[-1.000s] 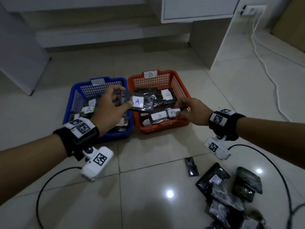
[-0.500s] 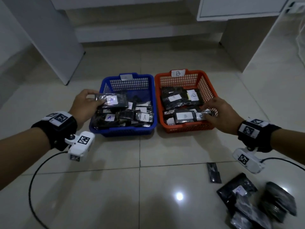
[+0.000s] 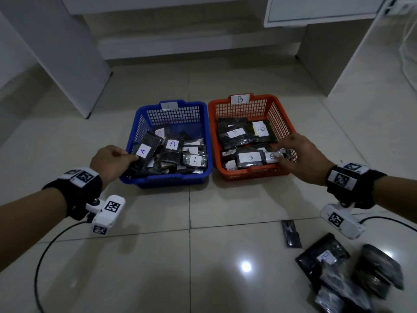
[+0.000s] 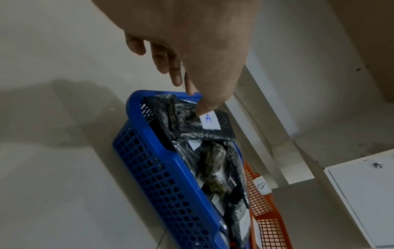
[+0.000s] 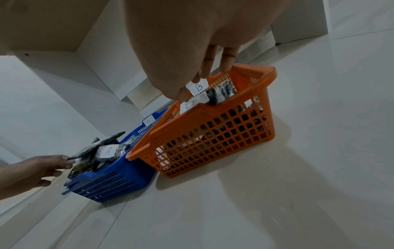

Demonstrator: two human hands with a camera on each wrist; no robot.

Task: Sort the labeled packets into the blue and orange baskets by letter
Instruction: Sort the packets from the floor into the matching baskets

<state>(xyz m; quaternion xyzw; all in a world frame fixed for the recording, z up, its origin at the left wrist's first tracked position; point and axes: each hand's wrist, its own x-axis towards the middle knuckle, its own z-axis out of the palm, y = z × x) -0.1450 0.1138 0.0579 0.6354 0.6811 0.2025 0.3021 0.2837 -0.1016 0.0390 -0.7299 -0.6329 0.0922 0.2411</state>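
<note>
The blue basket [image 3: 167, 180] and the orange basket [image 3: 252, 175], tagged B, stand side by side on the tile floor, both with several black packets in them. My left hand [image 3: 129, 155] is at the blue basket's near left corner. Its thumb lies on a black packet labelled A [image 3: 144, 152], which rests on the pile; the same A packet [image 4: 210, 121] shows under the thumb in the left wrist view. My right hand [image 3: 283, 154] reaches into the orange basket's near right corner and pinches a packet labelled B [image 5: 198, 87] between thumb and fingers.
A heap of black packets [image 3: 322, 258] lies on the floor at the near right, with one narrow packet [image 3: 291, 233] apart from it. Cables trail from both wrist cameras. A grey panel [image 3: 67, 64] stands far left and a cabinet [image 3: 316, 10] behind the baskets.
My left hand carried the A packet leftwards from between the baskets and lowered it onto the pile in the blue basket. My right hand stayed at the orange basket with the B packet.
</note>
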